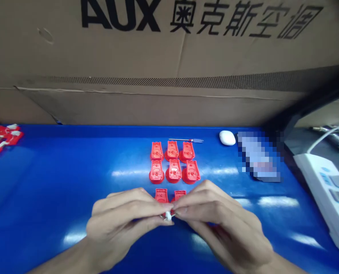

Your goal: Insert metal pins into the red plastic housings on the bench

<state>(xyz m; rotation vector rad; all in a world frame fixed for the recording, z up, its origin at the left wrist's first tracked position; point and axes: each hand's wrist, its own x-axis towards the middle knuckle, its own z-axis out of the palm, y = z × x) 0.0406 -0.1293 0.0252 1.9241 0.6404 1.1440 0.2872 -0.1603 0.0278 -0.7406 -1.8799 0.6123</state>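
Observation:
My left hand [126, 220] and my right hand [220, 220] meet at the front middle, fingertips pinched together around a small white piece [168, 215] with thin metal-looking ends. Just beyond the fingertips, a red plastic housing [161, 195] and another red housing [180, 194] are partly covered by my hands. Farther back, more red housings [174, 170] lie open side up in two rows of three. Whether the right fingers also grip something red behind the white piece cannot be made out.
A small screwdriver [186, 140] lies behind the housings on the blue table [72, 171]. Right of it are a white rounded case [227, 137], a pixelated object [259, 156] and a power strip [323, 190]. Red-and-white parts [3, 139] lie far left; a cardboard sheet [158, 57] stands behind.

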